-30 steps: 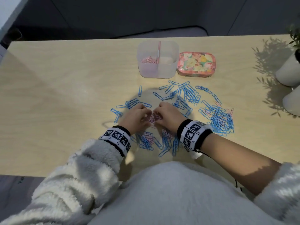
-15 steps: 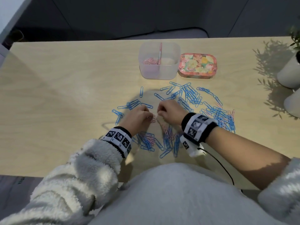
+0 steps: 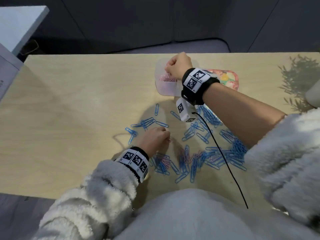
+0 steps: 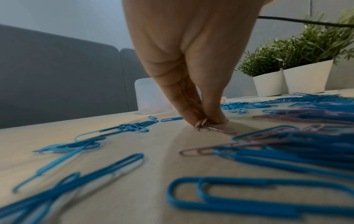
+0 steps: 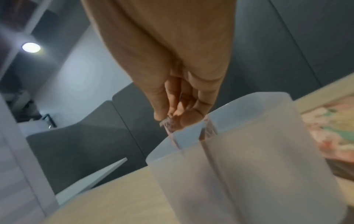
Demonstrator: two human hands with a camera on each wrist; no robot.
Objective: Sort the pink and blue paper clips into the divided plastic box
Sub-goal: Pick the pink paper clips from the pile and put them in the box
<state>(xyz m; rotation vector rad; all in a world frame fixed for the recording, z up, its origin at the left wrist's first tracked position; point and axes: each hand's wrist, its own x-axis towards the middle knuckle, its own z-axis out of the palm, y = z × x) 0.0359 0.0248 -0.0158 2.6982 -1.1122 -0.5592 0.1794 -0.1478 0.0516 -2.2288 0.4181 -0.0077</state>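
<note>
On the wooden table (image 3: pixel 69 104), scattered blue paper clips (image 3: pixel 147 122) are seen just left of the left hand (image 3: pixel 153 139), whose fingertips (image 4: pixel 193 119) are pressed down, pinching a pink paper clip (image 4: pixel 216 128) against the surface. A mixed heap of pink and blue clips (image 3: pixel 194 158) lies just to its right. Farther back, the right hand (image 3: pixel 179 67) is held over the divided plastic box (image 3: pixel 164 89), its fingers bunched around pink clips (image 5: pixel 169 123) above the left compartment, where a pile of pink clips (image 3: pixel 167 78) lies. A floral lid (image 3: pixel 228 80) lies just right of the box.
</note>
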